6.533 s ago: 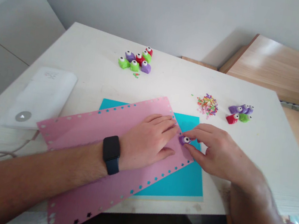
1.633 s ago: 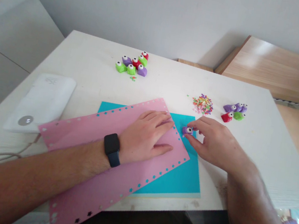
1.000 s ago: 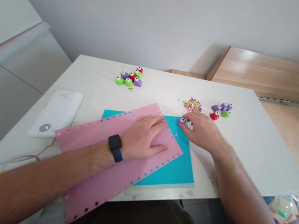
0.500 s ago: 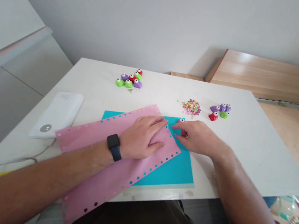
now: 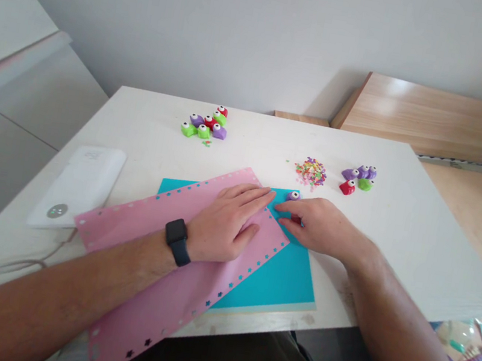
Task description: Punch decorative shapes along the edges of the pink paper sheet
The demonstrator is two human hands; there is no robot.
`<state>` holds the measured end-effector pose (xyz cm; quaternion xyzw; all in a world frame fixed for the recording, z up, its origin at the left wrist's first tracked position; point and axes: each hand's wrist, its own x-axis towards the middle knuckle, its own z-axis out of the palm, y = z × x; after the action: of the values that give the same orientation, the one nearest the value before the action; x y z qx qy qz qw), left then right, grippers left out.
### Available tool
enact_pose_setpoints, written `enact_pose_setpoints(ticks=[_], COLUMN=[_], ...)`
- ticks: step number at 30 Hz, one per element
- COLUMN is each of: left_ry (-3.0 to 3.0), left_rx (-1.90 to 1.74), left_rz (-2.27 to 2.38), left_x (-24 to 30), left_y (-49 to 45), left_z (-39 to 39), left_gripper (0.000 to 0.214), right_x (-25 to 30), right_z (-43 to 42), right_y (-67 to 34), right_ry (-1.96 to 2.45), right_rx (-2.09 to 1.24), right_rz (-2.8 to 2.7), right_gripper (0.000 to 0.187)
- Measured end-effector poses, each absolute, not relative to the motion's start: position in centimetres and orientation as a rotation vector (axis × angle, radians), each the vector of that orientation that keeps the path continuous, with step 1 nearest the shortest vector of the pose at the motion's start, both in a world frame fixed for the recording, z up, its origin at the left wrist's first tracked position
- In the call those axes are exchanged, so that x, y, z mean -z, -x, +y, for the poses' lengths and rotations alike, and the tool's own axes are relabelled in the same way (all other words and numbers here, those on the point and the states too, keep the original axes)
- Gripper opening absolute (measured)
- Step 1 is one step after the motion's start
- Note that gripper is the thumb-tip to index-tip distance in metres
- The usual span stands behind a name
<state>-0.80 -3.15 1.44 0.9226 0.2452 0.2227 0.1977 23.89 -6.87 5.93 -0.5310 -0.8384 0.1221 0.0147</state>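
My left hand (image 5: pixel 229 221) lies flat on a pink sheet of paper (image 5: pixel 158 295), fingers stretched out toward its upper right edge. Small flower-shaped holes run along the margins of this sheet. Beneath it, partly covered, is a blue sheet (image 5: pixel 271 280). My right hand (image 5: pixel 312 219) hovers over or rests on the blue sheet beside the pink edge; its thumb and index finger are bent with a gap between the tips. A reddish patch under its fingers cannot be made out. Just behind that hand sits a purple craft punch (image 5: pixel 294 195) with a white eye-like button.
Several colourful punches (image 5: pixel 207 123) stand at the back left, more punches (image 5: pixel 358 178) at the right. A pile of tiny paper cut-outs (image 5: pixel 312 172) lies between them. A white power bank (image 5: pixel 80 185) with a cable is on the left of the white table (image 5: pixel 399 248).
My view has shifted slightly. My left hand's thumb has drawn closer to its fingers. My right hand has stayed near the pink edge with only a small finger movement.
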Motion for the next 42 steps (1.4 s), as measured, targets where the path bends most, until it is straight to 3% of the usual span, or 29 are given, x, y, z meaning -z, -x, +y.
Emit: enact_pose_setpoints(ticks=[32, 42], left_ry=[-2.531, -2.529], left_rx=[-0.637, -0.663], left_rz=[0.726, 0.718], left_x=[-1.6, -1.5], left_y=[0.8, 0.7], left_z=[-3.3, -3.4], left_gripper=[0.071, 0.074], right_x=[-5.5, -5.5], right_z=[-7.0, -6.9], right_y=[-23.3, -22.5], right_ry=[1.637, 1.559], right_rx=[-0.475, -0.760], right_rz=[-2.541, -2.366], right_gripper=[0.033, 0.027])
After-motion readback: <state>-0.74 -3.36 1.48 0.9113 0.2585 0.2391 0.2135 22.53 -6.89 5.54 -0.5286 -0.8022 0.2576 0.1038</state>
